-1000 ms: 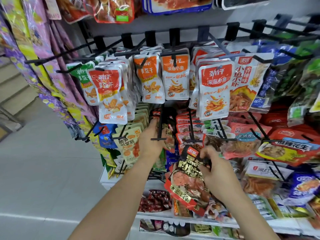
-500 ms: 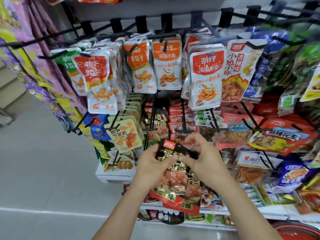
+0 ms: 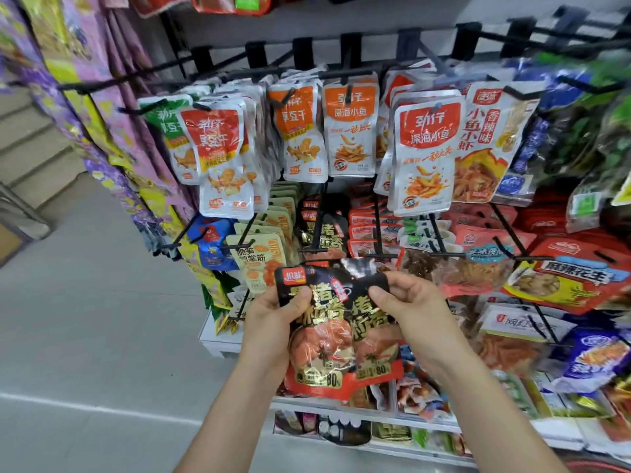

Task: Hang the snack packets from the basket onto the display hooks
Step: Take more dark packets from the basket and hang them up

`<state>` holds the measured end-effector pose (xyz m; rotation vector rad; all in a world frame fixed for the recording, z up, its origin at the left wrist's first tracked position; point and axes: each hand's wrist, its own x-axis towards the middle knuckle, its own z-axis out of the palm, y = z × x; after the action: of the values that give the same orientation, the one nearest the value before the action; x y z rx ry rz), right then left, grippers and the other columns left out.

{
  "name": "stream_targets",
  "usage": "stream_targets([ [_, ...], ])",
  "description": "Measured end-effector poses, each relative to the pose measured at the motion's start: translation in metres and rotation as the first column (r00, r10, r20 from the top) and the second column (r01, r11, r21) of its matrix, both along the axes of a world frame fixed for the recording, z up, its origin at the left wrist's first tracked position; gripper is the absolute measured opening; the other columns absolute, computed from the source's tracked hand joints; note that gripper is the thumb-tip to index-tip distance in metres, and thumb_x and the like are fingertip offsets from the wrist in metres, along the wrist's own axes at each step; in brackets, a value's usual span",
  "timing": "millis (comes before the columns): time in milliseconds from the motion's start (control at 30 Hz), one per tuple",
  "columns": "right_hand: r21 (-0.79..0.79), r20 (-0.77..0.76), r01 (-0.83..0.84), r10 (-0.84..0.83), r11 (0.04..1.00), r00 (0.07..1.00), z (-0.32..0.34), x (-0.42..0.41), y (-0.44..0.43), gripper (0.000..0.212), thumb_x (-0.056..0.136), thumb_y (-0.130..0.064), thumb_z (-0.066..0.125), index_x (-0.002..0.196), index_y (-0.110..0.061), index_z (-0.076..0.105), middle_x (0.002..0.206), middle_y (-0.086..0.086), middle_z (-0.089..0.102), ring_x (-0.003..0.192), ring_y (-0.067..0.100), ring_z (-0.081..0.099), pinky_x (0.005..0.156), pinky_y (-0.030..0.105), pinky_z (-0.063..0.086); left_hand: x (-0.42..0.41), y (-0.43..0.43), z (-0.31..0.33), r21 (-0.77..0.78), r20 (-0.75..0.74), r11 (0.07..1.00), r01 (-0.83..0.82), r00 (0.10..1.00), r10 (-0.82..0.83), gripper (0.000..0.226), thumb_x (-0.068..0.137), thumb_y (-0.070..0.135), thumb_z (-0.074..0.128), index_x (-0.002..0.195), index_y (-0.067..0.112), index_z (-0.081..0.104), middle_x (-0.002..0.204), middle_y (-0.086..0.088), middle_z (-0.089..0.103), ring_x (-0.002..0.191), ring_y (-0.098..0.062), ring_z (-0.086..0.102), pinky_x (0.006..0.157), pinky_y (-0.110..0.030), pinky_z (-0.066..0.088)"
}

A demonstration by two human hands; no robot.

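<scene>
left hand (image 3: 273, 322): grasping. The thumb presses the front of the black snack packets (image 3: 327, 339) near their upper left corner, and the fingers are hidden behind them.
right hand (image 3: 413, 308): grasping the same packets at the upper right edge, with the fingers curled over the top and the thumb on the front.
black snack packets: at least two, overlapped and upright, held between both hands in front of the rack. They sit just below the tip of the display hook (image 3: 312, 249) and hang on no hook.
display hook: a black wire prong with a short crossbar at its tip, in the middle row. It carries hung black packets (image 3: 333, 233) of matching print.
beige packets (image 3: 261, 264): on the next hook to the left, just beside the left hand.
red packets (image 3: 362, 230): on the next hook to the right.
white packets (image 3: 426, 155): upper row, with red or orange headers, several deep on each prong.
shelf (image 3: 341, 406): a white edge beneath the held packets, with more snacks lying on it.
floor (image 3: 85, 302): grey and smooth, to the left of the rack.
</scene>
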<state>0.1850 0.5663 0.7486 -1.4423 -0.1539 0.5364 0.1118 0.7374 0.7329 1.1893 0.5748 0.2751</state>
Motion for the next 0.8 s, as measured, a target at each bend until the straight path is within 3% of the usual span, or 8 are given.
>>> stream_targets([
  [100, 0.013, -0.035, 0.074, -0.074, 0.997, 0.997, -0.005, -0.005, 0.007, 0.014, 0.093, -0.008, 0.06, 0.103, -0.013, 0.069, 0.103, -0.001, 0.07, 0.086, 0.006, 0.069, 0.056, 0.033, 0.06, -0.006, 0.003, -0.002, 0.033, -0.005, 0.999, 0.005, 1.0, -0.005, 0.008, 0.079, 0.016, 0.071, 0.086, 0.017, 0.075, 0.091, -0.02, 0.066, 0.074, -0.035, 0.057, 0.066, -0.037, 0.051],
  [200, 0.048, -0.049, 0.059, -0.057, 0.997, 0.997, -0.005, -0.01, 0.013, 0.013, 0.09, -0.008, 0.065, 0.1, -0.016, 0.068, 0.091, -0.007, 0.072, 0.084, 0.007, 0.069, 0.058, 0.034, 0.061, -0.008, 0.005, -0.001, 0.06, -0.009, 0.998, 0.003, 1.0, -0.003, 0.01, 0.084, 0.007, 0.068, 0.092, 0.01, 0.073, 0.099, -0.024, 0.07, 0.083, -0.045, 0.062, 0.082, -0.062, 0.048],
  [267, 0.017, -0.013, 0.06, -0.06, 0.998, 0.998, -0.006, -0.011, 0.015, 0.016, 0.089, -0.009, 0.067, 0.101, -0.02, 0.067, 0.09, -0.006, 0.072, 0.076, 0.009, 0.07, 0.06, 0.036, 0.061, -0.007, 0.004, 0.0, 0.099, -0.02, 0.995, -0.005, 1.0, 0.007, 0.011, 0.085, 0.006, 0.068, 0.094, 0.009, 0.073, 0.101, -0.023, 0.071, 0.09, -0.046, 0.063, 0.085, -0.067, 0.045],
  [400, -0.223, 0.275, 0.155, -0.09, 0.962, 0.957, -0.012, -0.011, 0.017, 0.025, 0.089, -0.015, 0.068, 0.097, -0.032, 0.051, 0.091, -0.004, 0.071, 0.066, 0.012, 0.067, 0.06, 0.036, 0.059, -0.005, 0.011, 0.001, 0.134, 0.051, 0.97, -0.203, 0.979, 0.198, 0.006, 0.084, 0.01, 0.07, 0.086, 0.014, 0.074, 0.095, -0.017, 0.073, 0.083, -0.032, 0.066, 0.075, -0.049, 0.055],
  [500, -0.419, 0.512, 0.192, 0.056, 0.887, 0.857, -0.02, -0.011, 0.016, 0.04, 0.09, -0.017, 0.067, 0.105, -0.039, 0.036, 0.088, -0.007, 0.068, 0.064, 0.019, 0.064, 0.061, 0.038, 0.054, -0.002, 0.021, 0.004, 0.25, 0.036, 0.954, -0.163, 0.987, 0.159, 0.015, 0.083, 0.004, 0.071, 0.094, 0.015, 0.071, 0.093, -0.008, 0.074, 0.084, -0.023, 0.071, 0.062, -0.034, 0.057],
  [667, -0.626, 0.563, 0.197, 0.263, 0.754, 0.783, -0.028, -0.007, 0.017, 0.026, 0.094, -0.015, 0.059, 0.095, -0.035, 0.042, 0.074, -0.008, 0.056, 0.05, 0.006, 0.045, 0.045, 0.023, 0.033, 0.015, 0.021, 0.003, 0.379, -0.042, 0.923, -0.068, 0.995, 0.09, 0.012, 0.079, 0.016, 0.078, 0.085, 0.022, 0.07, 0.079, 0.004, 0.074, 0.073, -0.017, 0.07, 0.067, -0.035, 0.055],
  [733, -0.617, 0.563, 0.204, 0.245, 0.76, 0.789, -0.031, -0.006, 0.017, 0.021, 0.094, -0.014, 0.057, 0.088, -0.032, 0.048, 0.085, -0.003, 0.06, 0.048, 0.01, 0.045, 0.05, 0.027, 0.037, 0.025, 0.017, 0.005, 0.403, -0.042, 0.912, -0.074, 0.994, 0.099, 0.008, 0.078, 0.021, 0.079, 0.076, 0.021, 0.071, 0.07, 0.006, 0.072, 0.061, -0.015, 0.066, 0.057, -0.032, 0.05],
  [800, -0.579, 0.545, 0.196, 0.196, 0.792, 0.815, -0.035, -0.003, 0.016, 0.021, 0.095, -0.012, 0.056, 0.088, -0.032, 0.054, 0.095, -0.003, 0.061, 0.046, 0.012, 0.046, 0.053, 0.03, 0.043, 0.037, 0.015, 0.008, 0.408, -0.033, 0.908, -0.097, 0.992, 0.121, 0.008, 0.078, 0.021, 0.079, 0.075, 0.02, 0.072, 0.071, 0.006, 0.073, 0.066, -0.014, 0.067, 0.061, -0.031, 0.052],
])
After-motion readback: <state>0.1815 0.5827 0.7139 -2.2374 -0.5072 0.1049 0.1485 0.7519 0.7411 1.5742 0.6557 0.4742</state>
